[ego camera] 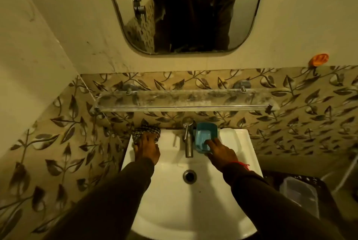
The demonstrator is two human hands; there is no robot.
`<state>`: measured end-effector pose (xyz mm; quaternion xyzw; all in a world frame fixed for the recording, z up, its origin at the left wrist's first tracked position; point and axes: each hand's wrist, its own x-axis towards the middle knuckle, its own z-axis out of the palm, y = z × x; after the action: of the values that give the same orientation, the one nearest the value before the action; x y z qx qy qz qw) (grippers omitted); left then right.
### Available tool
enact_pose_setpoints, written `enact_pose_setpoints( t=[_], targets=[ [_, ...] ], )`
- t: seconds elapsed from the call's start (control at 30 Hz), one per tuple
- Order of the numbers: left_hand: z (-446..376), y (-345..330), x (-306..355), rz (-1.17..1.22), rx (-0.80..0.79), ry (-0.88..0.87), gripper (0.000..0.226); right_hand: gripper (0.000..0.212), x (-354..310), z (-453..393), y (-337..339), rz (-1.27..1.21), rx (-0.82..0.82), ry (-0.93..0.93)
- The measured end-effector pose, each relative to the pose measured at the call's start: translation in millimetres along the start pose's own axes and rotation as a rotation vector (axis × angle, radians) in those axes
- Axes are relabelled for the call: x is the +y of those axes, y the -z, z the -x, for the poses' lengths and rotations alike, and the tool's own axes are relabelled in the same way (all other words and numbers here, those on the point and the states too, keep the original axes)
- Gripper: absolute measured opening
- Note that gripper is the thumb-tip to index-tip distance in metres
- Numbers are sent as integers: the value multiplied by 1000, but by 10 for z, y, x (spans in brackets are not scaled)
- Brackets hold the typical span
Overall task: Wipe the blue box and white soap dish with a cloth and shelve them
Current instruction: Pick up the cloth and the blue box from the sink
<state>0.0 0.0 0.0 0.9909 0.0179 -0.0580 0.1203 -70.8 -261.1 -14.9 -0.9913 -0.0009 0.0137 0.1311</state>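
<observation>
**Two hands at the back of the sink, nothing wiped yet**

Nearest the person, both dark sleeves reach over the white sink (193, 210), whose drain sits between the forearms. Just beyond, the left hand (147, 149) lies flat with fingers pressed down on the checked cloth (146, 133), bunched on the sink's back left corner. The right hand (220, 151) pinches the near rim of the blue box (205, 136), fingertips dipping inside it; the box sits tilted on the ledge just right of the tap (188, 139).

Beyond the right hand's fingertips a pale shape rests on the ledge beside the box, probably the white soap dish (229, 133) (white on white, so its outline is hard to read). Farther off, above both hands, hangs the glass shelf (182, 100), dusty-looking and bare.

Judged from here, the box is held by one edge only, so it could slip and drop into the basin as it lifts. Swinging it leftward toward the cloth could knock the tap. A careless lift might also nudge the dish off the narrow ledge.
</observation>
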Motion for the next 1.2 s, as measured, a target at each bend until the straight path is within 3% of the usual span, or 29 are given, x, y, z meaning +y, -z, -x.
enact_pose_setpoints(
  t=[0.1,0.23,0.47,0.63,0.87,1.07,1.2],
  targets=[
    [-173,35,-120,-6,23,77,56,50,-5,-23,-71,25,-40,-46],
    [-400,47,-241,0,-76,140,78,51,-1,-26,-177,87,-89,-74],
    [-632,-88,-283,70,-145,192,88,46,-7,-43,-197,137,-112,-60],
    [-660,-134,-238,135,-99,200,103,43,2,-17,-146,149,-96,-29],
    [-683,-71,-365,182,-185,241,58,40,-23,115,-60,104,-49,-6],
    [-302,21,-311,651,53,307,40,41,-10,372,55,65,11,9],
    [37,115,-287,938,108,316,36,41,-9,647,194,16,106,45]
  ],
)
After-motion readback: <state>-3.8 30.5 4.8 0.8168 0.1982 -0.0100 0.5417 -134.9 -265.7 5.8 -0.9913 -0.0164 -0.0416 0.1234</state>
